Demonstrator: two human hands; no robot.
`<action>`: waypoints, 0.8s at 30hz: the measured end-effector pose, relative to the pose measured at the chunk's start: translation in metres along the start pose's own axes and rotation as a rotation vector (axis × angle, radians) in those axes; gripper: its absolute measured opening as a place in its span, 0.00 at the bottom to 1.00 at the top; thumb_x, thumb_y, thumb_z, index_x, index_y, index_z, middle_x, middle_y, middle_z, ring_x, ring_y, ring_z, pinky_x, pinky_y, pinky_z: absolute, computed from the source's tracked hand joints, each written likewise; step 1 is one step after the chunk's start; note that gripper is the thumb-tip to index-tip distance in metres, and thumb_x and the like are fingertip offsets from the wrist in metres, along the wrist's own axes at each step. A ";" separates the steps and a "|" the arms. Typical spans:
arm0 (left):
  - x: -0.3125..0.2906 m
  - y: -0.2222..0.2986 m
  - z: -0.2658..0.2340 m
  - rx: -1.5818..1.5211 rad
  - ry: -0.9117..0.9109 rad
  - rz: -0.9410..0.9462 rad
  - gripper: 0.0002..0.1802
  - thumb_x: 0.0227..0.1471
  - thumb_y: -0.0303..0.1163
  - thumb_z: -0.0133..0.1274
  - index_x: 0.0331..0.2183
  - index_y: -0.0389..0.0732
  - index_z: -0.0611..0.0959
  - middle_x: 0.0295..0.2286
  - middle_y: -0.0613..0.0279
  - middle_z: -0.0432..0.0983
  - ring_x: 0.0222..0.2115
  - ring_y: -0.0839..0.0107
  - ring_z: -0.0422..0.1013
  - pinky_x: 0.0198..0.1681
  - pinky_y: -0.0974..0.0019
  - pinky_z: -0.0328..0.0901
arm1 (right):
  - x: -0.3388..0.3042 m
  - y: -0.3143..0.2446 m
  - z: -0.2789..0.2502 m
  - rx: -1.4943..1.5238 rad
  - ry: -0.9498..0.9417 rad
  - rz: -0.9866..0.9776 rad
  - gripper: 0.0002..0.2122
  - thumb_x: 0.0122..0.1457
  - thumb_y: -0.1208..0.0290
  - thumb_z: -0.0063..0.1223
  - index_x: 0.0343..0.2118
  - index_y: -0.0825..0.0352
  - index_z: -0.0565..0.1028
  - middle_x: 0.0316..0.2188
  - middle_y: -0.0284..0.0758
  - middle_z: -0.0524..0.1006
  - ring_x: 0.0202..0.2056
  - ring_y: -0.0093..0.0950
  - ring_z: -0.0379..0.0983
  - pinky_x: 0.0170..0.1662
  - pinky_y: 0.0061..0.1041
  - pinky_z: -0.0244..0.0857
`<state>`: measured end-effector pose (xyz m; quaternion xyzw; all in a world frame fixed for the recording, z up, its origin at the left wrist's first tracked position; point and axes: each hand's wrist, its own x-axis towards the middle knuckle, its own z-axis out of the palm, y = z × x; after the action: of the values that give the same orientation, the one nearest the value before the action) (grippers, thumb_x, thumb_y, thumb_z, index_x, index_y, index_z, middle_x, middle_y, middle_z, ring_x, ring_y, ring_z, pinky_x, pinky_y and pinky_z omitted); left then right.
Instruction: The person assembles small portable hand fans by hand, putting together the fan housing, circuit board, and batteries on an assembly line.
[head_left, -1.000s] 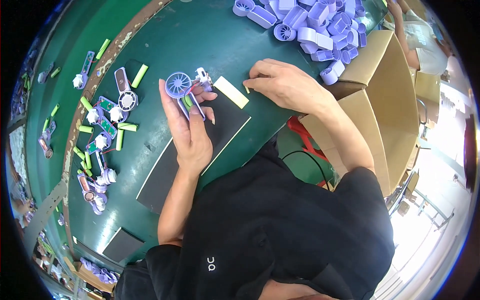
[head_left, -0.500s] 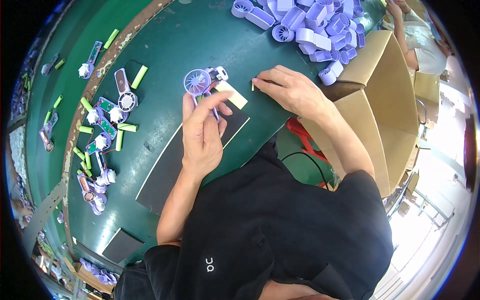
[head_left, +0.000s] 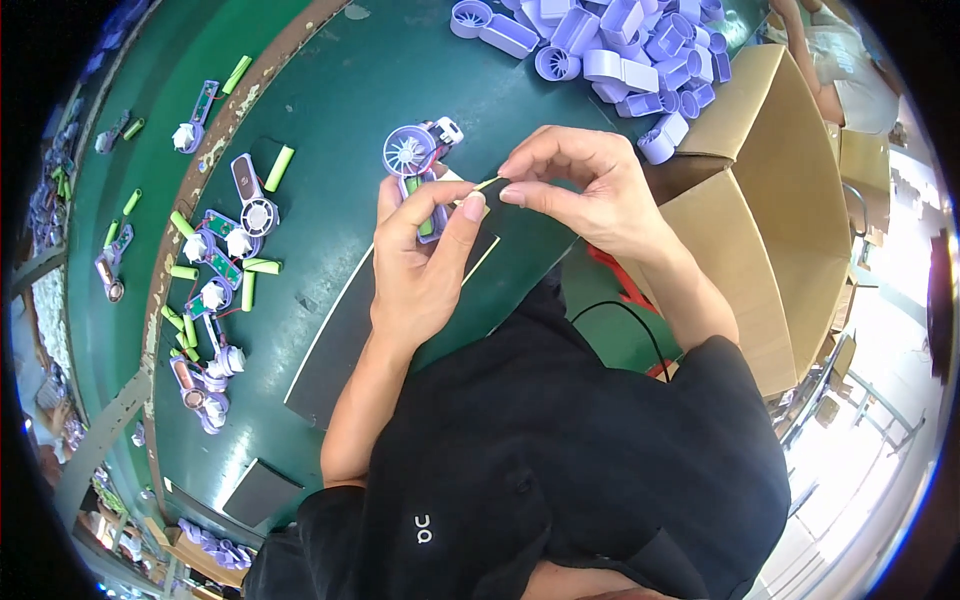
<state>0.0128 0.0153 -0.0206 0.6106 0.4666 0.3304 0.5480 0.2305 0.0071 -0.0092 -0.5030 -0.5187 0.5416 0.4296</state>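
Observation:
My left hand (head_left: 412, 290) holds a purple handheld-fan housing (head_left: 408, 150) upright, with a round spoked grille at its top. A green battery cell (head_left: 426, 222) lies inside its handle part, and a white piece with wires (head_left: 447, 131) sticks out beside the grille. My right hand (head_left: 600, 190) pinches a thin yellow-and-black strip (head_left: 487, 184) between thumb and forefinger. The strip's other end reaches the fingertips of my left hand. Beneath my left hand and forearm lies a black sheet (head_left: 335, 335) with a pale edge. A pale yellow piece behind my fingers is mostly hidden.
Purple housings (head_left: 625, 75) are heaped at the far right. An open cardboard box (head_left: 780, 230) stands to my right. Several fan assemblies (head_left: 257, 215) with green batteries lie at left, some across the brown rail (head_left: 170, 250). Another person (head_left: 865, 95) is at the upper right.
My right hand has lifted the small strip off the table and brought it left to my left fingertips. The housing has turned, so its battery now shows.

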 end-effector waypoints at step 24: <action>-0.003 0.016 -0.013 -0.235 0.037 -0.201 0.05 0.63 0.26 0.59 0.34 0.38 0.87 0.39 0.59 0.76 0.48 0.68 0.67 0.56 0.61 0.60 | 0.015 -0.008 -0.001 -0.803 -0.067 -0.858 0.14 0.47 0.77 0.69 0.39 0.66 0.82 0.38 0.35 0.79 0.35 0.32 0.79 0.33 0.28 0.75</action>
<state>0.0036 0.0176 -0.0019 0.4864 0.4934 0.3375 0.6373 0.2294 0.0228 -0.0026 -0.3540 -0.8538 0.0959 0.3695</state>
